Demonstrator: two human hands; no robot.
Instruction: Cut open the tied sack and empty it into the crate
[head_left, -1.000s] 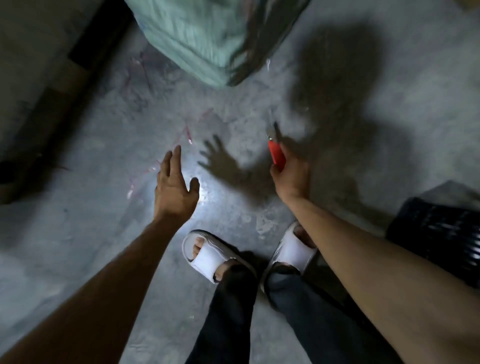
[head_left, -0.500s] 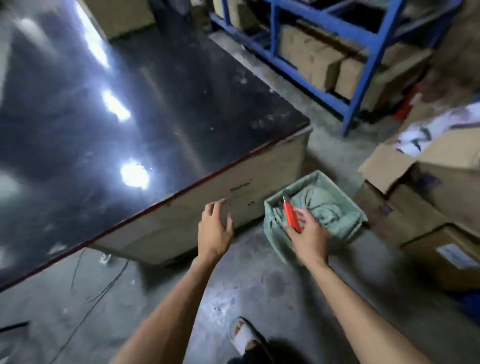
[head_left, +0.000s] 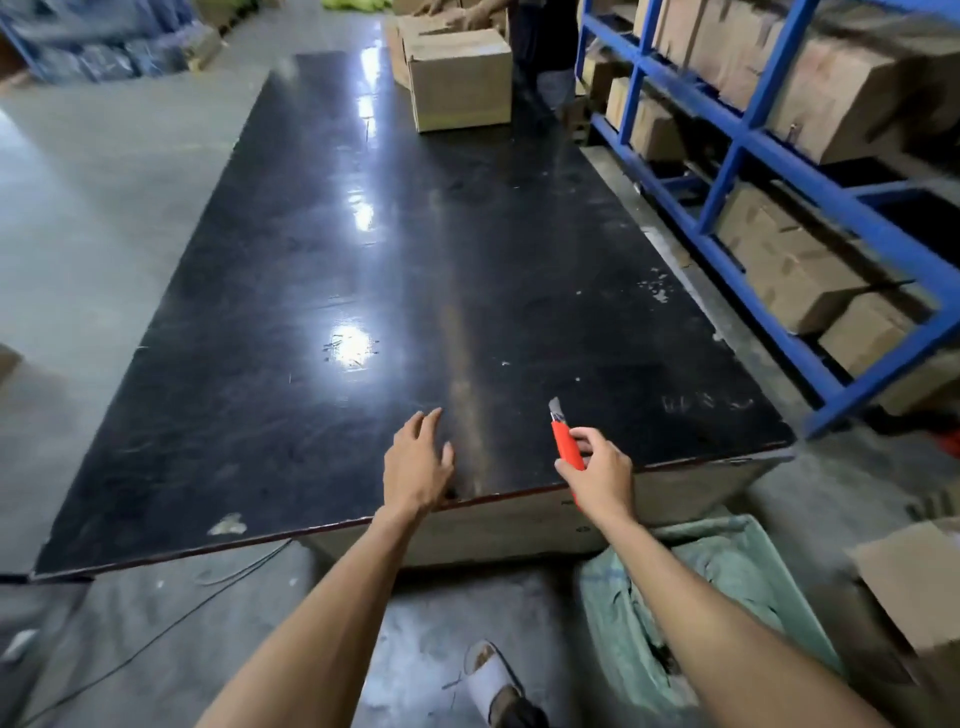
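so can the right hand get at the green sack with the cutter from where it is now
Probably yes. The right hand holds the red cutter over the table edge, and the green sack lies on the floor right below that arm, with nothing between them.

Sack (head_left: 727, 587): pale green woven fabric, slumped and crumpled on the concrete floor, just beside the near right corner of the dark tabletop (head_left: 363, 260). Partly hidden by the right forearm (whether its mouth is tied or cut cannot be told).

Utility knife (head_left: 566, 441): red handle, short blade extended, tilted up and away, held over the tabletop's near edge.
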